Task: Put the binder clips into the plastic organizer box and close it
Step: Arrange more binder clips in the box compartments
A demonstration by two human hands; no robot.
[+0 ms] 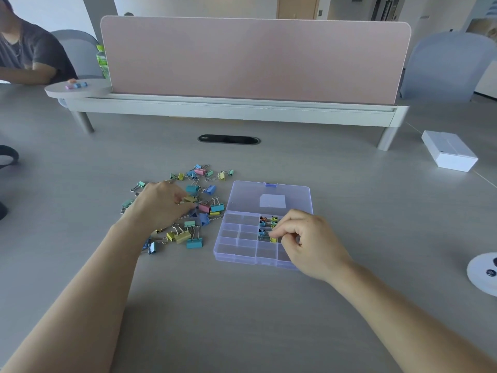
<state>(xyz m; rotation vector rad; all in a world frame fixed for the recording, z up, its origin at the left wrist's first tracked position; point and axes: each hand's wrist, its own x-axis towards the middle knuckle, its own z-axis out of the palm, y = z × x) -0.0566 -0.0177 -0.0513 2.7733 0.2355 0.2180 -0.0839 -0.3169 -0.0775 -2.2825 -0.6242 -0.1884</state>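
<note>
**Left hand.** Your left hand [161,203] sits on the pile of binder clips [193,227], its fingers [177,196] curled. They appear to pinch a pale yellow clip [189,199] at the tips, though the hold is partly hidden. Loose clips lie on every side of these fingers, on the surface [269,305].

**Right hand.** Your right hand [304,238] is over the tray of the box [236,249]. Thumb and forefinger are closed to a narrow pinch on a small clip [273,239], which is low in a compartment just ahead of the fingertips. The compartments beyond those fingertips already hold a few clips. The ones to their left look empty.

**Reason for arrangement.** In my judgement you are working both hands in turn, one picking while the other places. The pile being just beside the box keeps each reach short.

**Orientation of box.** Its long axis runs side to side across your view, slightly skewed. The lid [271,196] is laid back flat on the far side of your right fingers, with its latch tab [271,184] pointing away from you. I judge that closing it means folding the lid toward you.

**Progress.** Early: most clips are outside the box.
</note>
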